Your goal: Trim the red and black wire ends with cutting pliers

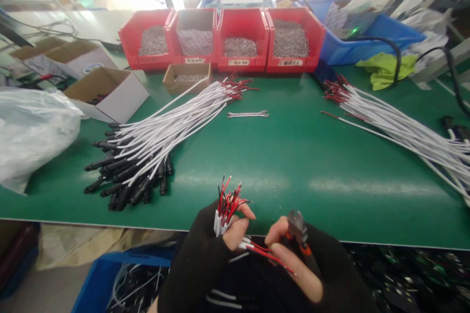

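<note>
My left hand, in a black fingerless covering, is closed around a bundle of white cables. Short red and black wires fan out from the cable ends above the fist. My right hand is closed on cutting pliers with orange and black handles, their jaws pointing up and away. Between its thumb and finger run red wires from a white cable lying below my left hand. How firmly they are pinched is hard to see. Both hands are at the table's near edge.
On the green table lie white cables with black connectors at left, more white cables at right, and a wrench. Red bins of small metal parts line the back. Cardboard boxes and a plastic bag stand left.
</note>
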A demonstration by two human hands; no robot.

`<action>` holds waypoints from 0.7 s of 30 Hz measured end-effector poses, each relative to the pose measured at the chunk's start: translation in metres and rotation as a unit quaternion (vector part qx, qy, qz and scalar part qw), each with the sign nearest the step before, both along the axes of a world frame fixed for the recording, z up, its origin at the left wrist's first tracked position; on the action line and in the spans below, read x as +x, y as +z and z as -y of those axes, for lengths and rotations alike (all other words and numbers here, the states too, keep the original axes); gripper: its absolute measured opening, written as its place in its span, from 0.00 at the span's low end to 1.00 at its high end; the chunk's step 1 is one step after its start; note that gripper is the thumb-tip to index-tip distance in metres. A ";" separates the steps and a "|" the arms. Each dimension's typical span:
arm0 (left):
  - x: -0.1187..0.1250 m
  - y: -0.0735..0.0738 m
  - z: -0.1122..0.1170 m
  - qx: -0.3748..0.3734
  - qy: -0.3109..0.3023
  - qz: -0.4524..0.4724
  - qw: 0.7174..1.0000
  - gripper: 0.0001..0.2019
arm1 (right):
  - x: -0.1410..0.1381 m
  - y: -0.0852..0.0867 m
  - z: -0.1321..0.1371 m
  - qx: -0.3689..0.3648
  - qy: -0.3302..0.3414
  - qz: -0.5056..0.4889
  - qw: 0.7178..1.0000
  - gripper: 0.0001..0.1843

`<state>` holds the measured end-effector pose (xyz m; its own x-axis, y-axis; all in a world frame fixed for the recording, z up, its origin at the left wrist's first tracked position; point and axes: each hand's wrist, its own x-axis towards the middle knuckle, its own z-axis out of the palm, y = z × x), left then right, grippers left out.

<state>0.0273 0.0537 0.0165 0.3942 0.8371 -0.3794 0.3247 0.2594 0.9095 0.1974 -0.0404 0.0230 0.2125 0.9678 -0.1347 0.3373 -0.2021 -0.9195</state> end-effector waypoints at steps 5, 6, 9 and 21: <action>0.003 0.005 0.001 -0.012 -0.041 0.021 0.999 0.06 | 0.008 -0.004 -0.008 0.072 -0.063 0.089 0.991 0.05; 0.004 0.007 0.000 -0.023 -0.047 0.040 0.998 0.06 | 0.005 -0.004 -0.009 0.084 -0.052 0.100 0.990 0.05; 0.008 0.011 -0.003 -0.060 -0.065 0.109 0.990 0.13 | -0.012 -0.007 -0.010 0.148 -0.027 0.149 0.977 0.11; 0.008 0.005 0.005 -0.015 -0.036 0.033 0.999 0.14 | -0.025 -0.026 0.000 0.114 -0.035 0.201 0.972 0.22</action>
